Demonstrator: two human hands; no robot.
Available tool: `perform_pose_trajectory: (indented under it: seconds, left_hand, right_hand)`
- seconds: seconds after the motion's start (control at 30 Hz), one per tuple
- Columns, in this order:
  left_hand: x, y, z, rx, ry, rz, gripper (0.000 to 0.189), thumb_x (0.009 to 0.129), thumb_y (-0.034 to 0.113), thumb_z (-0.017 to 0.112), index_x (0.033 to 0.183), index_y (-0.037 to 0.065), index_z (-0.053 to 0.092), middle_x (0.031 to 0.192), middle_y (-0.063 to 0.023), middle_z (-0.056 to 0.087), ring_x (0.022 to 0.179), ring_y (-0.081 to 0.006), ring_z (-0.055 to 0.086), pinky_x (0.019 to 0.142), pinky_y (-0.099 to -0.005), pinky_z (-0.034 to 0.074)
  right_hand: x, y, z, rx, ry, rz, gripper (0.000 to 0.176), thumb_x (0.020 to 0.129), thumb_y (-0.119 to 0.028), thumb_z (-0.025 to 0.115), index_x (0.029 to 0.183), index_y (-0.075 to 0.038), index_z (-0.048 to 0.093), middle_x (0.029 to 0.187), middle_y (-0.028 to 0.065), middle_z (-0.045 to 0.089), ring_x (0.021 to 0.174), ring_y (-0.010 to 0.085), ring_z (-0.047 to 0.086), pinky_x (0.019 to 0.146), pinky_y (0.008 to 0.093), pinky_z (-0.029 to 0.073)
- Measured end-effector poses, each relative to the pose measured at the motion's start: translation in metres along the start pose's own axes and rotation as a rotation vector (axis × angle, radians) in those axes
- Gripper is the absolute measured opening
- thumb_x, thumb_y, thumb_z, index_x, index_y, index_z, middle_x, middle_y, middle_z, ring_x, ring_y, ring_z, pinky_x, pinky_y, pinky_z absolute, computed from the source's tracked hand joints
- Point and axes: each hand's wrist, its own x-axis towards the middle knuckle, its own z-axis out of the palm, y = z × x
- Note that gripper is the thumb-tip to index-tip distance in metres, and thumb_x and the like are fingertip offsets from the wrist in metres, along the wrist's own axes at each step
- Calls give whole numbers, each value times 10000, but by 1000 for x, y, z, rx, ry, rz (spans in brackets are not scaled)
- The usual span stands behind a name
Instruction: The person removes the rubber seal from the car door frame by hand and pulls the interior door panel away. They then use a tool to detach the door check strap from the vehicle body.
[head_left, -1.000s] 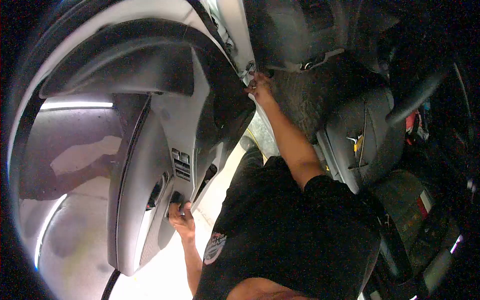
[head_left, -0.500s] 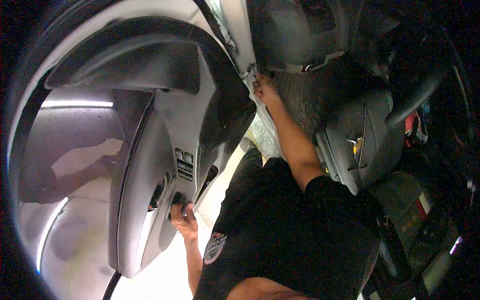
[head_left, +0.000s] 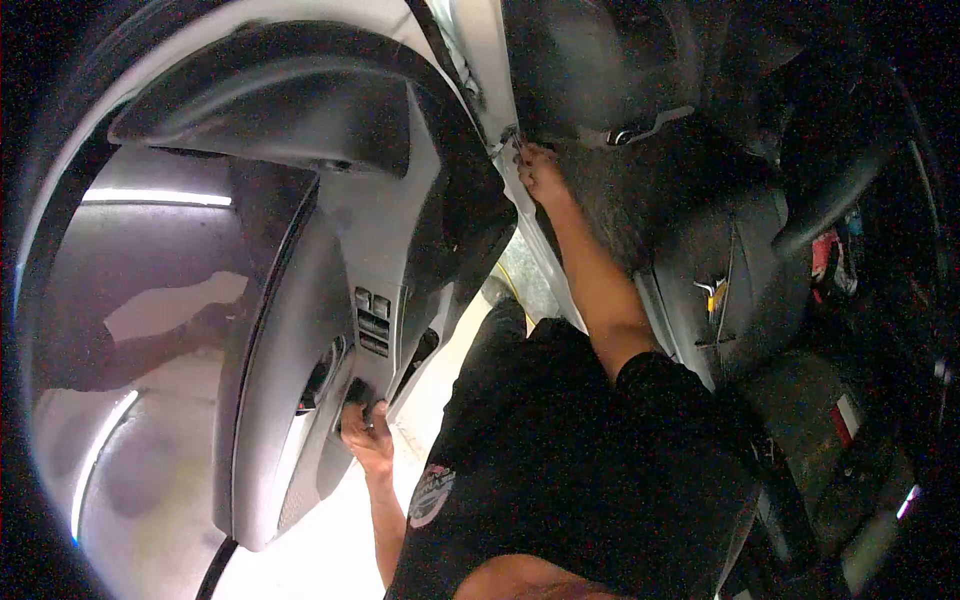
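Observation:
My left hand grips the edge of the open car door's pull handle, fingers hooked behind it and thumb on the near side. Just above it on the grey door panel are the window switches. My right arm reaches down to the front end of the door sill. There my right hand is closed, its fingertips against the body beside the door opening. Whatever those fingers hold, if anything, is too small and dark to make out.
The dark steering wheel is at the right. In the seat-side pocket sits a yellow-handled tool. A carpeted footwell lies beside my right hand. My legs stand between door and sill, near a yellow cable.
My right hand has shifted slightly right and down, its fingers turned a little. The left hand stays on the pull handle. The view has moved slightly.

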Motion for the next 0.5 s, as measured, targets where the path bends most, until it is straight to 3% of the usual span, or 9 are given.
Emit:
perform_pose_trajectory:
  seconds: [0.03, 0.07, 0.13, 0.17, 0.23, 0.27, 0.33, 0.43, 0.5]
  left_hand:
    - [0, 1, -1, 19, -18, -14, 299, 896, 212, 680, 1005, -61, 627, 938, -234, 646, 837, -412, 608, 773, -448, 482]
    - [-1, 0, 0, 20, -17, -16, 299, 896, 212, 680, 1005, -61, 627, 938, -234, 646, 837, -412, 608, 773, -448, 482]
    - [-3, -6, 2, 58, 26, 57, 285, 896, 209, 682, 995, -53, 628, 928, -233, 642, 833, -414, 606, 765, -445, 482]
    - [-5, -10, 2, 61, 21, 56, 285, 896, 209, 682, 995, -53, 628, 928, -233, 642, 833, -414, 606, 765, -445, 482]
    - [-7, -18, 1, 80, -55, -27, 275, 893, 202, 685, 993, -47, 625, 923, -227, 641, 837, -417, 608, 765, -447, 484]
    - [-5, -18, 2, 79, -56, -22, 275, 893, 202, 685, 993, -47, 625, 923, -227, 641, 837, -417, 608, 765, -447, 484]
    - [-3, -18, 4, 40, -6, 10, 287, 894, 213, 688, 1000, -45, 620, 930, -222, 644, 845, -422, 609, 771, -455, 487]
    - [-3, -19, 4, 116, 4, 58, 310, 896, 228, 688, 1029, -43, 620, 942, -218, 649, 858, -426, 613, 780, -460, 489]
    - [-5, -15, 3, 105, 4, 28, 314, 896, 234, 689, 1029, -43, 624, 945, -221, 650, 862, -427, 613, 781, -459, 489]
  right_hand:
    - [-4, -32, 2, 455, -109, 542, 245, 911, -216, 647, 1078, -37, 652, 828, 58, 657, 558, 120, 562, 461, 259, 420]
    - [-9, -48, 12, 456, -110, 544, 245, 911, -216, 647, 1078, -37, 652, 828, 58, 657, 558, 120, 562, 461, 259, 420]
    - [-18, -63, 37, 142, 114, 428, 213, 904, -191, 661, 1042, -29, 666, 807, 48, 669, 584, 120, 586, 487, 268, 450]
    - [-16, -41, 34, 143, 119, 432, 213, 904, -191, 661, 1042, -29, 666, 807, 48, 669, 584, 120, 586, 487, 268, 450]
    - [-5, -8, 29, -838, 145, 40, 188, 895, -194, 675, 1000, -39, 689, 807, 96, 700, 607, 212, 631, 534, 353, 498]
    - [-11, -20, 33, -838, 150, 38, 188, 895, -194, 675, 1000, -39, 689, 807, 96, 700, 607, 212, 631, 534, 353, 498]
    - [-32, -53, 46, -1404, 215, -297, 200, 898, -220, 656, 985, -48, 708, 859, 171, 717, 713, 358, 667, 647, 472, 528]
    - [-35, -54, 55, -1336, 257, -125, 218, 902, -244, 632, 1002, -71, 719, 932, 207, 704, 831, 445, 651, 748, 547, 515]
    - [-34, -44, 54, -1339, 233, -146, 217, 909, -249, 621, 1012, -85, 720, 936, 202, 707, 831, 438, 654, 750, 545, 518]
